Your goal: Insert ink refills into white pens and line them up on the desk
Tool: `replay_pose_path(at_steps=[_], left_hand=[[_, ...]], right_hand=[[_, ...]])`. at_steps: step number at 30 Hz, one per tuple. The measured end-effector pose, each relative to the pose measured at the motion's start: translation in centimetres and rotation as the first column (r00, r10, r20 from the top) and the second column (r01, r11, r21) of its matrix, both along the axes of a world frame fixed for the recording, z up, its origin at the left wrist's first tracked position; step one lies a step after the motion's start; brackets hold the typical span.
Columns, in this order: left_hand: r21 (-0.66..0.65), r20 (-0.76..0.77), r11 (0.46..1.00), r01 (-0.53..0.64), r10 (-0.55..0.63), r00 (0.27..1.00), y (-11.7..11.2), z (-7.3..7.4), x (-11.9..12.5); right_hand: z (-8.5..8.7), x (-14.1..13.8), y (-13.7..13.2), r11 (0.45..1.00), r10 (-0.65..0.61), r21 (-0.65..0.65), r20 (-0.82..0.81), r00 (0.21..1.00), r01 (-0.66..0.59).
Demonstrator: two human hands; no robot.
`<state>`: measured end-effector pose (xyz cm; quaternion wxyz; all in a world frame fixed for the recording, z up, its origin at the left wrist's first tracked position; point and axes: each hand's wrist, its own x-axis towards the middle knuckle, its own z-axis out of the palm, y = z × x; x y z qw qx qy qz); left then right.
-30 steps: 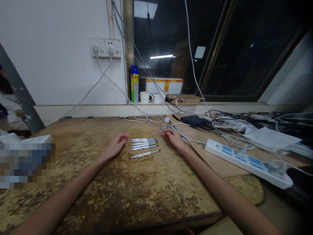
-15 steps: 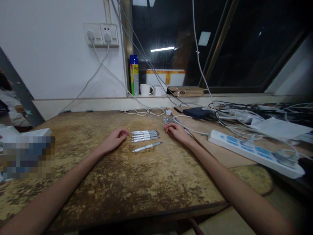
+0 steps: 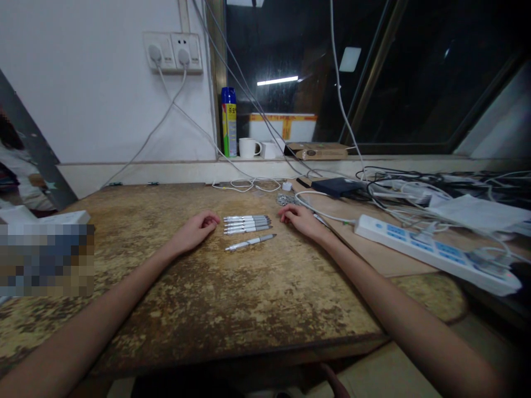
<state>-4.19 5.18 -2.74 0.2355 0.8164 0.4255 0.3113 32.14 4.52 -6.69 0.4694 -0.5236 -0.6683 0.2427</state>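
Several white-and-grey pens (image 3: pixel 248 224) lie side by side in a tight row on the worn wooden table (image 3: pixel 232 298). Nearer to me, a single pen (image 3: pixel 250 242) rests apart from the row, slightly slanted. My left hand (image 3: pixel 199 229) lies just left of the pens' ends, fingers loosely curled with a gap between thumb and fingers, holding nothing. To the right of the row rests my right hand (image 3: pixel 299 219), its fingers half bent and empty. Neither hand touches a pen. Just behind my right hand is a small silvery heap (image 3: pixel 284 199), too small to make out.
A white power strip (image 3: pixel 435 251) and tangled cables (image 3: pixel 398 182) lie on the right. A dark flat box (image 3: pixel 337 187) sits at the back. A spray can (image 3: pixel 229 122) and a white mug (image 3: pixel 249 147) stand on the sill. A blurred-out object (image 3: pixel 50 260) is at left.
The view has tilted slightly, so the scene sits a little higher. Both hands and the pens keep their places on the table.
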Motion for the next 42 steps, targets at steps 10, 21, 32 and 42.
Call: replay_pose_path(at_steps=[10,21,32,42], left_hand=[[-0.003,-0.03,1.0,-0.004,0.004,1.0,-0.2,-0.1,0.1],[0.002,-0.048,1.0,0.029,-0.028,0.998,-0.1,-0.1,-0.1],[0.051,-0.044,0.999,0.004,-0.002,0.999,-1.1,0.7,0.6],[0.233,-0.341,0.897,0.376,-0.286,0.895,-4.6,3.2,2.8]], right_hand=[[-0.4,0.1,0.3,1.0,-0.008,0.001,0.098,0.995,0.008],[0.5,-0.2,-0.4,1.0,0.009,-0.026,0.176,0.984,-0.005],[3.1,-1.0,-2.9,0.985,0.169,-0.08,0.311,0.935,-0.151],[4.7,-2.1,-5.2,0.905,0.419,-0.197,0.265,0.868,-0.377]])
